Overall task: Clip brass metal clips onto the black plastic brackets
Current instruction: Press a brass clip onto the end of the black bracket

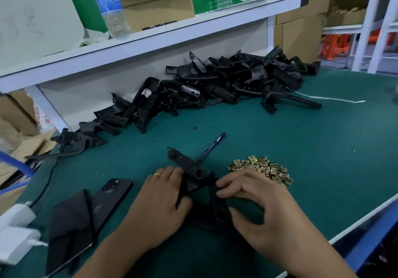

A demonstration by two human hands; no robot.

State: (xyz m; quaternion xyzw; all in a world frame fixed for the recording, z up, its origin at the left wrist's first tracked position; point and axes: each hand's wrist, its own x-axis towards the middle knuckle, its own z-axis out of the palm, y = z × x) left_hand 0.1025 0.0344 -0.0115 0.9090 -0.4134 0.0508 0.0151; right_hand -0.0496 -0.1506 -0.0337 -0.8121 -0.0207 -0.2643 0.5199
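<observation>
Black plastic makes up the bracket [195, 176] held at the worktop's near middle — the left hand [160, 202] is curled round one side to steady it, while the right hand [256, 200] pinches its other edge, probably seating a clip, though none can be seen there. Brass clips [261, 168] are heaped just beside that hand for reach. Green matting [301, 148] covers the worktop — more brackets [215, 86] are piled below a white shelf [150, 38].

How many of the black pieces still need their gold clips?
I can't count them, and no finished bracket is plainly visible. Right now both hands, left hand and right hand, hold one black bracket on the green table. Whether a clip is on it is hidden. A big pile of brackets and a heap of brass clips remain, so lots seems left.
</observation>
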